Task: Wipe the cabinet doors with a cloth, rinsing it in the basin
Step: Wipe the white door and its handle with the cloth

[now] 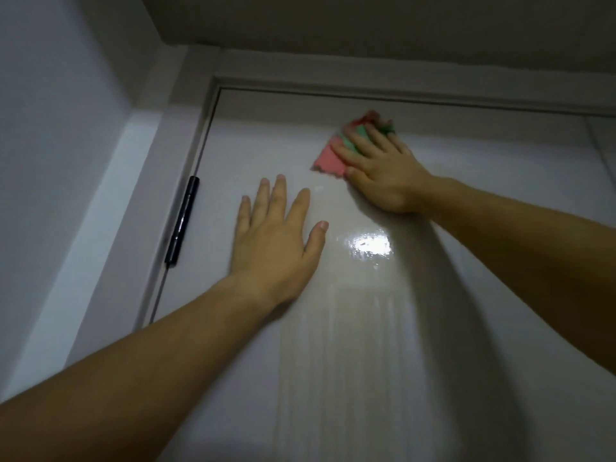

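A tall glossy white door (350, 328) fills the view, seen from below, with wet streaks running down its middle. My right hand (380, 171) presses a pink and green cloth (328, 158) flat against the door near its top edge, fingers straight and spread over the cloth. My left hand (276, 235) lies flat on the door to the lower left of the cloth, fingers straight and spread, holding nothing. The basin is out of view.
A black hinge (182, 221) sits on the door's left edge. The white frame (366, 85) runs across the top, with the ceiling (366, 25) just above. A white wall (60, 145) closes in on the left.
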Demonstrator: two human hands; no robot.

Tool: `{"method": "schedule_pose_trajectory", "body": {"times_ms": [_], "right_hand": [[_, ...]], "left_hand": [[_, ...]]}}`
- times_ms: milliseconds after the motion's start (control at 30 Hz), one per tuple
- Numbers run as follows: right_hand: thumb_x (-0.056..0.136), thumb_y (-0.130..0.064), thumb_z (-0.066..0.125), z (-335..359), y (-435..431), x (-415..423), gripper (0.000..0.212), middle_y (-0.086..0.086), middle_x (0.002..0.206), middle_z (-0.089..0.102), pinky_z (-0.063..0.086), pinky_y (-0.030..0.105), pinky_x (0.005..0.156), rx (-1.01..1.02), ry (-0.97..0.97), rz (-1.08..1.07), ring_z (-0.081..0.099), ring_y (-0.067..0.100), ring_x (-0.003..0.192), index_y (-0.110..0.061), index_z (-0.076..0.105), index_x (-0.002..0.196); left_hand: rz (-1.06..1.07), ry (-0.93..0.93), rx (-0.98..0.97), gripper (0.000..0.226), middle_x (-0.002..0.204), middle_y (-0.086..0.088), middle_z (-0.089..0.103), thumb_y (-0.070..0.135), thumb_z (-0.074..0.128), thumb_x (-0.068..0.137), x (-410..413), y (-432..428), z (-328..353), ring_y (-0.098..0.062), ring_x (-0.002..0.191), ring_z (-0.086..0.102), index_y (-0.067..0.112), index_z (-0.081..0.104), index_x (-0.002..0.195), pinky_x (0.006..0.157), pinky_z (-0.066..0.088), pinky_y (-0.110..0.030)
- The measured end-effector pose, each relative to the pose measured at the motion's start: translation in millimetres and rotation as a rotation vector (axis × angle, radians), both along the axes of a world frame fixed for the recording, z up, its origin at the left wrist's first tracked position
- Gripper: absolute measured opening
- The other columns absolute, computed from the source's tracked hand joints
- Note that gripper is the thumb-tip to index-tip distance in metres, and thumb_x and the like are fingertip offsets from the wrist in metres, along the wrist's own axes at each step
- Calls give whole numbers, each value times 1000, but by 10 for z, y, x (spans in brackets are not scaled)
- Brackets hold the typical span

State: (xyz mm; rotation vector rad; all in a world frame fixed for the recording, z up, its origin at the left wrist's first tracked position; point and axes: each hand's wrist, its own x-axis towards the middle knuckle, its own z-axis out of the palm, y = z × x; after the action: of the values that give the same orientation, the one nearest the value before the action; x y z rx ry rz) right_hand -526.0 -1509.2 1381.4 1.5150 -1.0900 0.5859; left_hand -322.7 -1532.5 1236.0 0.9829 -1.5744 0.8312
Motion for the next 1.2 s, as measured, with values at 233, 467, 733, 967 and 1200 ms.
{"method": "schedule_pose_trajectory", "body": {"times_ms": [233, 467, 733, 967, 1200], "right_hand": [[106, -57, 8, 237, 59, -274, 60, -1, 170, -14, -13, 49, 124, -25, -161, -9, -17, 27, 155, -36, -7, 160], [108, -52, 11, 341, 201, -991, 58, -1, 170, -13, -12, 44, 122, -8, -184, -36, -15, 24, 156, -35, -6, 161], [107, -55, 13, 177, 187, -1371, 59, -4, 170, -9, -10, 45, 124, -28, -69, 1, -13, 24, 156, -37, -3, 161], [102, -63, 3, 393, 232, -1564, 64, -3, 170, -13, -10, 51, 124, -56, -255, -22, -14, 29, 156, -39, -9, 160], [106, -58, 10, 235, 239, -1832, 60, -4, 170, -8, -8, 47, 124, -61, -105, -7, -11, 25, 156, -38, -4, 160]], "left_hand": [[-6, -88, -28, 64, 172, -7, 1, 55, 17, 105, -480, 187, 128, -24, 158, -7, 28, 13, 162, 128, -5, -44], [-9, -153, -98, 61, 168, -11, 17, 52, 25, 105, -1148, 291, 229, -29, 156, 9, 24, 27, 158, 128, 6, -45], [43, -93, -31, 66, 171, -12, 5, 60, 19, 103, -1689, 226, 231, -32, 157, -1, 29, 17, 161, 128, 3, -49], [90, -86, -53, 68, 170, -12, 9, 63, 21, 101, -1721, 205, 246, -33, 157, 3, 29, 20, 160, 128, 6, -49], [104, -69, -58, 69, 171, -12, 5, 64, 19, 101, -1747, 177, 240, -32, 157, 0, 29, 16, 161, 128, 2, -48]]}}
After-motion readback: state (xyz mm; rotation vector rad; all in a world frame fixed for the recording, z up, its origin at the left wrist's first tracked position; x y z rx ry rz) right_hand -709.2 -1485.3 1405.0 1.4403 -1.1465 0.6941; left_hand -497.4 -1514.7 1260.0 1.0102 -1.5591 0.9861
